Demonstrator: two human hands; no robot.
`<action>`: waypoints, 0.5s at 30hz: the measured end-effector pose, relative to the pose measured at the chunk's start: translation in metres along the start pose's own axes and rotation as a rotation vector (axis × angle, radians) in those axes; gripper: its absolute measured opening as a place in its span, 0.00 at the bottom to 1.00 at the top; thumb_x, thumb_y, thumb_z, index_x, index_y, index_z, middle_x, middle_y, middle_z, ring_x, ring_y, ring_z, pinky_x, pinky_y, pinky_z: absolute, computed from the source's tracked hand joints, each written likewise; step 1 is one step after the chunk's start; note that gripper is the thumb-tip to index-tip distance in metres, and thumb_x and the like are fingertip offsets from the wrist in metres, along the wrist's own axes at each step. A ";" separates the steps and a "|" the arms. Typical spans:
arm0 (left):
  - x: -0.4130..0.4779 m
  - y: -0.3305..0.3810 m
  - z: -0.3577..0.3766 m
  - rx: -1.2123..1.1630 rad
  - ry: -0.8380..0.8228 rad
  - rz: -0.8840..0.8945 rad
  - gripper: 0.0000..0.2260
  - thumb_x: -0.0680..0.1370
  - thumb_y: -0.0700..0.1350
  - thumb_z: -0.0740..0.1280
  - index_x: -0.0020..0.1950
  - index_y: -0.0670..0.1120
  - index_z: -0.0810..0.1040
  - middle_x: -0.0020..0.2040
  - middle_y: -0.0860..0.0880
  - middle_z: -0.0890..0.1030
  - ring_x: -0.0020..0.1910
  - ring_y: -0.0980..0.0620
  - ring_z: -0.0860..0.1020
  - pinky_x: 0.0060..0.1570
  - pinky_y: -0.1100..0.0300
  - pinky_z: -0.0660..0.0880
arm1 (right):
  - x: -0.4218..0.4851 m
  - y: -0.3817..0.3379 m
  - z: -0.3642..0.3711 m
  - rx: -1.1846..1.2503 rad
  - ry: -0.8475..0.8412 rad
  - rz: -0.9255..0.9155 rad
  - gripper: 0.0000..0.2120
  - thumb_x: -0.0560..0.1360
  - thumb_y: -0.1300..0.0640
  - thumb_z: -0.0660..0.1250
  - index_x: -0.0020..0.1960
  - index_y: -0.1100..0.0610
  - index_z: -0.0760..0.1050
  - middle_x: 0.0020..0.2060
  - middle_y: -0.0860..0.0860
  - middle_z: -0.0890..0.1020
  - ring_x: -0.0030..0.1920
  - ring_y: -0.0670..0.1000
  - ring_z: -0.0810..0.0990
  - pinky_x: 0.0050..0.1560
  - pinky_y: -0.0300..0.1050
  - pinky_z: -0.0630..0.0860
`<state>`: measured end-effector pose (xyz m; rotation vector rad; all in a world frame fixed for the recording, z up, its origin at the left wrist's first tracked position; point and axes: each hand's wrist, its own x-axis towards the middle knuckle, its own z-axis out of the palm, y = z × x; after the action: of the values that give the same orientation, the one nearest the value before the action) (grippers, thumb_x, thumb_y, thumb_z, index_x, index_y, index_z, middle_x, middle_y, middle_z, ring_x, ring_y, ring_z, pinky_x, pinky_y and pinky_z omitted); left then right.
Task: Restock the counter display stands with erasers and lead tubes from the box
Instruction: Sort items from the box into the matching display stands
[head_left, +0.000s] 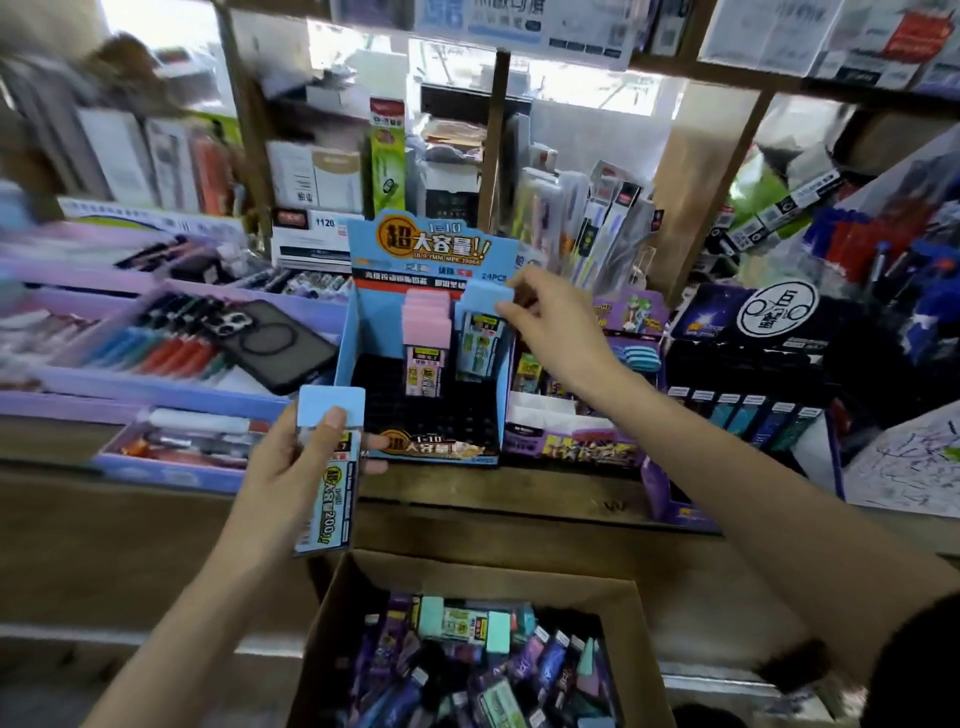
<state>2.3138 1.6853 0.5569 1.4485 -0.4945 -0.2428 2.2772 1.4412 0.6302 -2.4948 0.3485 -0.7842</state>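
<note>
The right hand (550, 332) is pinching a blue-capped lead tube (483, 332) in the blue display stand (431, 244), back right, while the left hand (296, 462) is gripping a second tube (332, 493) just front-left of the stand. Pushed in crooked, the first could be toppling the pink tubes (426, 322)

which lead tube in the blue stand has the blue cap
The blue-capped tube on the stand's right side, its cap pinched by the right hand; beside it are pink-capped tubes. The left hand holds another blue-capped tube outside the stand.
</note>
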 end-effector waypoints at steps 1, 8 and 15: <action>0.000 -0.001 0.000 -0.004 -0.017 -0.005 0.07 0.80 0.47 0.58 0.52 0.48 0.75 0.38 0.52 0.85 0.34 0.55 0.83 0.30 0.67 0.77 | -0.001 0.001 0.005 -0.029 -0.024 -0.037 0.09 0.77 0.58 0.66 0.53 0.62 0.74 0.43 0.54 0.77 0.42 0.51 0.73 0.42 0.43 0.67; 0.002 -0.008 0.004 -0.059 -0.054 -0.050 0.10 0.79 0.48 0.59 0.56 0.47 0.74 0.43 0.49 0.85 0.38 0.50 0.84 0.36 0.60 0.80 | -0.001 0.004 0.006 -0.020 -0.103 -0.076 0.09 0.76 0.59 0.67 0.54 0.61 0.75 0.43 0.51 0.76 0.42 0.51 0.74 0.43 0.44 0.69; 0.003 -0.011 0.000 -0.061 -0.030 -0.061 0.11 0.75 0.56 0.61 0.53 0.55 0.77 0.43 0.48 0.85 0.40 0.51 0.84 0.33 0.62 0.78 | 0.001 0.005 0.005 -0.135 -0.099 -0.161 0.09 0.77 0.58 0.65 0.56 0.60 0.70 0.43 0.50 0.74 0.40 0.49 0.71 0.39 0.42 0.64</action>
<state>2.3178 1.6822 0.5465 1.4030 -0.4639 -0.3260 2.2807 1.4389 0.6242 -2.7039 0.1722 -0.7171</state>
